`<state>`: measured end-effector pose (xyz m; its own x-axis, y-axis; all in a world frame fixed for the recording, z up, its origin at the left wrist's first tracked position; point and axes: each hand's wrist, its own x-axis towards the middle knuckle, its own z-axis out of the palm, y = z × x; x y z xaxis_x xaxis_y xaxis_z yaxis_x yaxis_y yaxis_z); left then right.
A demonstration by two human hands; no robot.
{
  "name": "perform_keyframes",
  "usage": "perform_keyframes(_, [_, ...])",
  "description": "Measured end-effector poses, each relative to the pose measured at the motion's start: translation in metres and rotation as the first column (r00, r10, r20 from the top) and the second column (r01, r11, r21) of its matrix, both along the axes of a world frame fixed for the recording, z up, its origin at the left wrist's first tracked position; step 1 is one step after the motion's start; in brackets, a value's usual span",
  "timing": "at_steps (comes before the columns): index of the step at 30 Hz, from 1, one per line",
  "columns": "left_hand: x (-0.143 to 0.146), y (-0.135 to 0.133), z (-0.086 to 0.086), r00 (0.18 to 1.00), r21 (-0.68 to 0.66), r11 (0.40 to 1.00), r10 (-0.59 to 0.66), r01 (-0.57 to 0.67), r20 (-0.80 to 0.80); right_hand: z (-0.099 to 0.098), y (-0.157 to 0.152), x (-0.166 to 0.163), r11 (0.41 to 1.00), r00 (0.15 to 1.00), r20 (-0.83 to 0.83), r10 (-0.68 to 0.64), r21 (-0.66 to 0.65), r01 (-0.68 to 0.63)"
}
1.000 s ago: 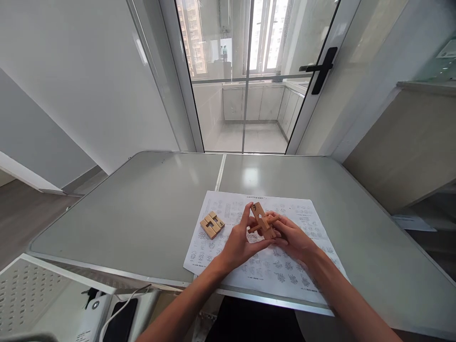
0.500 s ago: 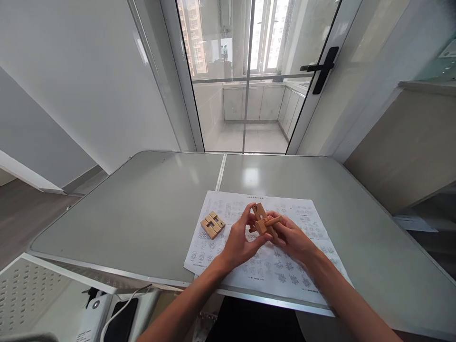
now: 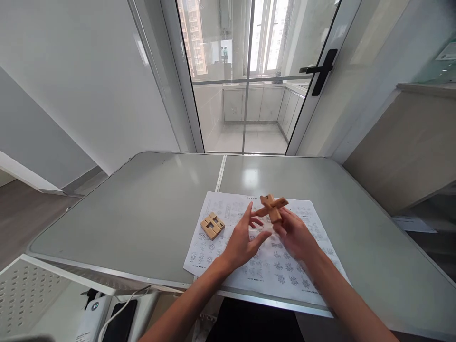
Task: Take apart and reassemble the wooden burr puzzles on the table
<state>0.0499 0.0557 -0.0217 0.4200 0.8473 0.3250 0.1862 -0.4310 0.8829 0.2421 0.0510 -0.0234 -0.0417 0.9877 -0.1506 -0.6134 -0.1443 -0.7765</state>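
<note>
Held up over the printed sheet [image 3: 231,266] is a wooden interlocking puzzle [image 3: 273,209], its notched sticks crossing one another. My right hand [image 3: 292,232] grips it from the right side, slightly blurred. My left hand [image 3: 244,240] is just left of the puzzle with thumb and fingers apart; one stick points toward its fingertips, and I cannot tell whether they touch. On the sheet's left part lie notched wooden puzzle pieces [image 3: 213,225] side by side, one marked with a black digit.
The sheet lies on a grey table [image 3: 142,213] with a seam down its middle. Below its left front edge, a white perforated cart [image 3: 35,294] holds a white box [image 3: 93,316], a dark phone-like slab [image 3: 123,319] and a cable. Beyond stands a glass door [image 3: 245,109].
My right hand has lifted and turned the puzzle up and to the right. My left hand has loosened from around it and its fingers have spread.
</note>
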Motion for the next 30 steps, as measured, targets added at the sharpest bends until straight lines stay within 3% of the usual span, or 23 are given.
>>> perform_keyframes(5, [0.001,0.001,0.000,0.997,-0.028,0.997,0.076,-0.076,-0.011,-0.013,0.012,0.015,0.975,0.971,-0.092,-0.222,-0.016,0.221])
perform_keyframes(11, [0.001,0.001,0.002,0.996,-0.045,0.997,0.059,-0.062,-0.069,-0.026,0.017,0.030,0.934,0.924,-0.140,-0.357,-0.024,0.357])
perform_keyframes(25, [0.002,0.000,0.005,0.994,-0.044,0.997,0.059,-0.064,-0.096,-0.033,0.018,0.031,0.885,0.879,-0.107,-0.465,-0.039,0.464])
perform_keyframes(30, [0.002,0.000,0.007,0.993,-0.034,0.998,0.054,-0.058,-0.108,-0.029,0.015,0.024,0.905,0.905,-0.034,-0.425,-0.039,0.424])
